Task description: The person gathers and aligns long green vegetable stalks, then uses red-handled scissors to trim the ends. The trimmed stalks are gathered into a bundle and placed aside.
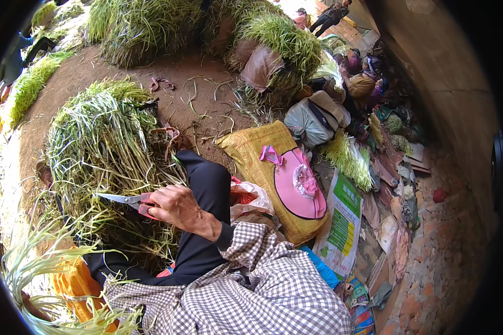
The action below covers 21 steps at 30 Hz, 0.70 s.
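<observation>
My right hand [174, 207] grips red-handled scissors [125, 198], their blades pointing left over a large heap of cut green stalks [102, 138]. The heap lies before my bent knees, with leafy tips at its far side and dry, tangled stems nearer me. At the lower left rim, my left hand [35, 309] is closed around a bunch of long pale green stalks [37, 268]. Stalks spread out on both sides of that hand and partly cover it. An orange bag or cloth [77, 289] is beside the bunch, close to my leg.
A yellow woven sack [251, 144] with a pink sun hat [291, 184] on it lies right of my knee, by a white plastic bag [255, 197]. Larger stalk heaps [146, 29] stand beyond. Another person [360, 86] sits by the wall [444, 92] at upper right.
</observation>
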Tool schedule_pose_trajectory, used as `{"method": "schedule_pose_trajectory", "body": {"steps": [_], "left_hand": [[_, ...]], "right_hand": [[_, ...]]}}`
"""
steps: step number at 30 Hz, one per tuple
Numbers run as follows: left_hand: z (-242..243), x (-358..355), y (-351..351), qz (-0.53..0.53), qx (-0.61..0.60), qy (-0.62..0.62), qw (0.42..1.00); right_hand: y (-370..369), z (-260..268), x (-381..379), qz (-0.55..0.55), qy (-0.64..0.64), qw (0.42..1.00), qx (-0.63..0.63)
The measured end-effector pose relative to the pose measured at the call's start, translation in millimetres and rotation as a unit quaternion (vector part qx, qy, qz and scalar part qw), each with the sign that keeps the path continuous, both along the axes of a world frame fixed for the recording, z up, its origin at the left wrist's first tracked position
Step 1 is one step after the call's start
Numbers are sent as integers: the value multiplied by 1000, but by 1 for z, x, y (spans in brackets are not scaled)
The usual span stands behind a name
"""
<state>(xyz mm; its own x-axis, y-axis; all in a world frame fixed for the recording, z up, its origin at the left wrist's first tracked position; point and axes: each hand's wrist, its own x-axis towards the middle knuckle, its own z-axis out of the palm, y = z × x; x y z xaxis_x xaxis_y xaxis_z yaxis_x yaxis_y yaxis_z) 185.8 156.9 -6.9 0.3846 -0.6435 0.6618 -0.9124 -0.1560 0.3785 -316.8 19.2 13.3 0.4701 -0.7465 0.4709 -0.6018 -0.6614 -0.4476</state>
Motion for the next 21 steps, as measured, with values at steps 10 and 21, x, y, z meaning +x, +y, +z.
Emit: {"method": "schedule_pose_trajectory", "body": {"steps": [10,21], "left_hand": [[27,17,3,-11,4,-29,1000],[102,56,-26,-42,-9,-3,999]], "right_hand": [[13,-9,-26,4,21,998,64],[26,0,-37,-34,54,986,154]]}}
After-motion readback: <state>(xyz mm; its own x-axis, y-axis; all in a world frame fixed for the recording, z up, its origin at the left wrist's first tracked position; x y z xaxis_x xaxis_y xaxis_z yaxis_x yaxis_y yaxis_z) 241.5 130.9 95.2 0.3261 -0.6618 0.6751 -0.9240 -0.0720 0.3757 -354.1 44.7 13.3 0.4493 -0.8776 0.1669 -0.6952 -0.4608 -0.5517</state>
